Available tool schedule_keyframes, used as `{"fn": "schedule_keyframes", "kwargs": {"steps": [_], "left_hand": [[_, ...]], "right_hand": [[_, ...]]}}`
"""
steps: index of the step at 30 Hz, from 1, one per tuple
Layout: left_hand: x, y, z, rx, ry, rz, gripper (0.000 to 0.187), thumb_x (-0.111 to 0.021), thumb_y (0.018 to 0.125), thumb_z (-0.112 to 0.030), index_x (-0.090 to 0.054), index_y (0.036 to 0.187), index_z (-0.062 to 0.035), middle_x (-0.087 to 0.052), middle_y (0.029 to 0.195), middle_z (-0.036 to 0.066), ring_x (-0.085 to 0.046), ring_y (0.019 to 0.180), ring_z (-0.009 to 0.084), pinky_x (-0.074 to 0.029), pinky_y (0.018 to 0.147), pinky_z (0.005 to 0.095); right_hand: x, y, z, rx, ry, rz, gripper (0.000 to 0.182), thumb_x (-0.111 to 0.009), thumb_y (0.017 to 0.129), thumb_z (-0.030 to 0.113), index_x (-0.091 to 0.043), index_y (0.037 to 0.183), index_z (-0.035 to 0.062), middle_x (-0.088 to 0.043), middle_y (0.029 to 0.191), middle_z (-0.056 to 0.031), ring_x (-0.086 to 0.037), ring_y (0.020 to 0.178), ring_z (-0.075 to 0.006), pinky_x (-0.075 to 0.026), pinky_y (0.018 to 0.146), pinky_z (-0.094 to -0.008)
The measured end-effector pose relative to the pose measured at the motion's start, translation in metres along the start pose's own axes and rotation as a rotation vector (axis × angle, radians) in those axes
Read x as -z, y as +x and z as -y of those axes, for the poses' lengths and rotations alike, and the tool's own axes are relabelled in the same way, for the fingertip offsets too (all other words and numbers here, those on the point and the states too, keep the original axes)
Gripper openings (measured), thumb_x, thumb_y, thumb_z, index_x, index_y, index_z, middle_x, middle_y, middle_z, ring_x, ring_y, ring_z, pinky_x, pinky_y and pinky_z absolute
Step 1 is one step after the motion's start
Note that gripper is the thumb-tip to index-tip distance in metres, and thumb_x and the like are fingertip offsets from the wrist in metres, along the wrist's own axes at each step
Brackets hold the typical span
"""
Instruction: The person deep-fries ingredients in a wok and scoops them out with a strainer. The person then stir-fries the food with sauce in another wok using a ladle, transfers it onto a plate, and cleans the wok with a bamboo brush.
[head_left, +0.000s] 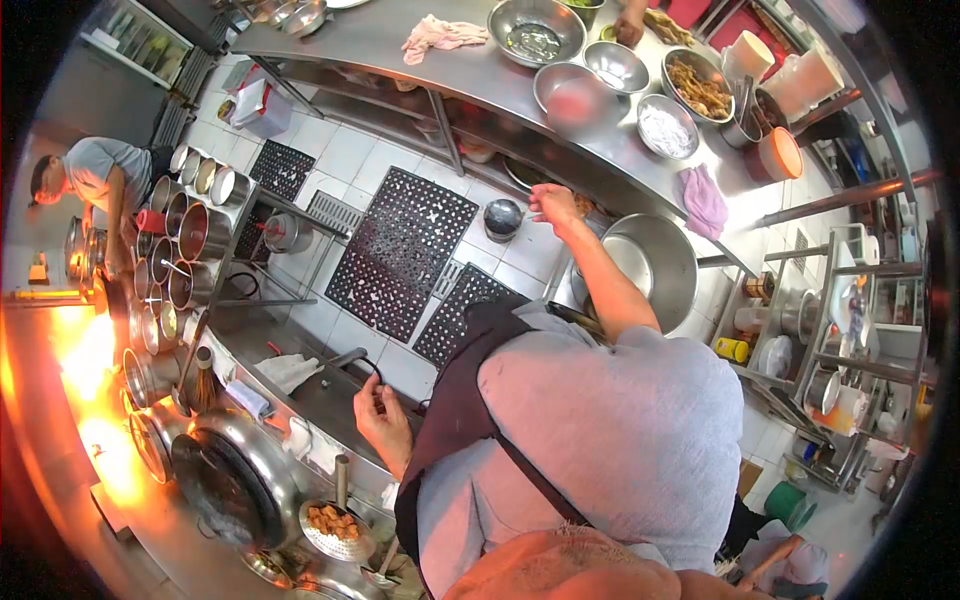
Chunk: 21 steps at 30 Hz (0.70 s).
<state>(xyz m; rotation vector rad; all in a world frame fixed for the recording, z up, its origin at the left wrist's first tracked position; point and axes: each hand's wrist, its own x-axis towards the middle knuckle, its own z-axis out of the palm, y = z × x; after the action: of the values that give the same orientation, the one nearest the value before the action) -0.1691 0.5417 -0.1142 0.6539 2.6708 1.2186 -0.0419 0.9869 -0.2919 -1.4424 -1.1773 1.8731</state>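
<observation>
My left hand (382, 420) is over the edge of the stove counter, its fingers loosely bent and apart. Its fingertips are right at the end of a black curved tube (366, 361). Stretched out over the tiled floor, my right hand (553, 205) has loosely curled fingers and nothing visible in them. Left of it in this view is a small round dark metal bowl (502, 220). Below and to the right of that hand stands a large steel pot (650, 270). Near my left hand, a white cloth (290, 373) lies on the counter.
A large wok (235, 480) and a strainer with browned food (338, 530) sit on the stove, with high flames (95, 370) beyond. A co-worker (110, 180) bends there. Perforated black mats (400, 250) cover the floor. Bowls (537, 30) line the steel table.
</observation>
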Motion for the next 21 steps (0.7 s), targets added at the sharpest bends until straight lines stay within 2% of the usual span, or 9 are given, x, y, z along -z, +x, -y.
{"fn": "schedule_keyframes", "kwargs": {"steps": [2, 3, 6, 9, 12, 17, 19, 21], "left_hand": [[0.001, 0.000, 0.001, -0.002, 0.007, -0.008, 0.023, -0.062, 0.091, -0.005, -0.065, 0.114, -0.0020, -0.057, 0.087, 0.004, -0.054, 0.071, 0.0126, -0.046, 0.062, 0.0268], [0.002, 0.000, 0.001, -0.005, 0.000, -0.010, 0.023, -0.063, 0.091, -0.007, -0.065, 0.114, -0.0027, -0.057, 0.086, 0.004, -0.054, 0.071, 0.0118, -0.045, 0.061, 0.0263], [0.004, -0.002, 0.005, -0.008, -0.003, -0.017, 0.024, -0.063, 0.091, -0.009, -0.065, 0.114, -0.0037, -0.057, 0.085, 0.002, -0.053, 0.070, 0.0105, -0.044, 0.059, 0.0252], [0.004, -0.003, 0.008, 0.010, -0.013, -0.025, 0.024, -0.064, 0.091, -0.009, -0.065, 0.115, -0.0037, -0.056, 0.085, 0.002, -0.053, 0.069, 0.0100, -0.044, 0.059, 0.0245], [0.003, -0.006, 0.013, 0.035, -0.036, -0.035, 0.024, -0.063, 0.091, -0.009, -0.065, 0.115, -0.0036, -0.056, 0.084, 0.002, -0.053, 0.069, 0.0097, -0.044, 0.059, 0.0240], [0.005, -0.009, 0.013, 0.049, -0.062, -0.013, 0.023, -0.062, 0.093, -0.010, -0.064, 0.115, -0.0012, -0.056, 0.085, 0.004, -0.055, 0.071, 0.0105, -0.045, 0.061, 0.0240], [0.005, -0.009, 0.008, 0.034, -0.035, -0.015, 0.023, -0.061, 0.091, -0.005, -0.064, 0.113, 0.0005, -0.056, 0.085, 0.006, -0.054, 0.070, 0.0120, -0.045, 0.061, 0.0256], [0.005, -0.010, 0.007, 0.014, -0.015, -0.034, 0.022, -0.061, 0.090, -0.002, -0.064, 0.112, 0.0014, -0.057, 0.086, 0.007, -0.054, 0.070, 0.0135, -0.046, 0.062, 0.0267]], "right_hand": [[0.002, 0.003, 0.002, -0.024, 0.028, 0.002, 0.024, -0.056, 0.094, 0.014, -0.061, 0.113, 0.0006, -0.064, 0.094, -0.0083, -0.062, 0.073, -0.0153, -0.055, 0.056, -0.0327], [0.002, 0.001, 0.006, -0.027, 0.068, -0.048, 0.023, -0.053, 0.092, 0.013, -0.064, 0.109, 0.0012, -0.066, 0.090, -0.0095, -0.063, 0.069, -0.0173, -0.055, 0.053, -0.0315], [0.002, 0.005, 0.015, -0.032, 0.098, -0.076, 0.023, -0.053, 0.092, 0.013, -0.063, 0.110, 0.0017, -0.066, 0.090, -0.0096, -0.063, 0.070, -0.0176, -0.055, 0.054, -0.0331], [0.001, 0.010, 0.021, -0.054, 0.166, -0.053, 0.022, -0.055, 0.095, 0.014, -0.062, 0.113, 0.0038, -0.065, 0.090, -0.0063, -0.062, 0.073, -0.0160, -0.055, 0.060, -0.0347], [-0.006, 0.013, 0.023, -0.092, 0.163, -0.043, 0.021, -0.054, 0.094, 0.013, -0.062, 0.112, 0.0044, -0.065, 0.088, -0.0054, -0.061, 0.072, -0.0156, -0.054, 0.060, -0.0352], [-0.028, 0.011, -0.007, -0.093, 0.072, 0.052, 0.015, -0.055, 0.093, 0.013, -0.064, 0.102, 0.0046, -0.063, 0.082, -0.0042, -0.059, 0.068, -0.0146, -0.053, 0.057, -0.0338], [-0.039, 0.002, -0.015, -0.119, -0.008, 0.171, 0.011, -0.056, 0.093, 0.014, -0.064, 0.094, 0.0057, -0.061, 0.077, -0.0031, -0.058, 0.065, -0.0134, -0.052, 0.054, -0.0317], [-0.056, -0.015, -0.027, -0.153, -0.066, 0.184, 0.012, -0.056, 0.093, 0.015, -0.063, 0.091, 0.0059, -0.060, 0.076, -0.0029, -0.058, 0.064, -0.0129, -0.051, 0.053, -0.0303]]}}
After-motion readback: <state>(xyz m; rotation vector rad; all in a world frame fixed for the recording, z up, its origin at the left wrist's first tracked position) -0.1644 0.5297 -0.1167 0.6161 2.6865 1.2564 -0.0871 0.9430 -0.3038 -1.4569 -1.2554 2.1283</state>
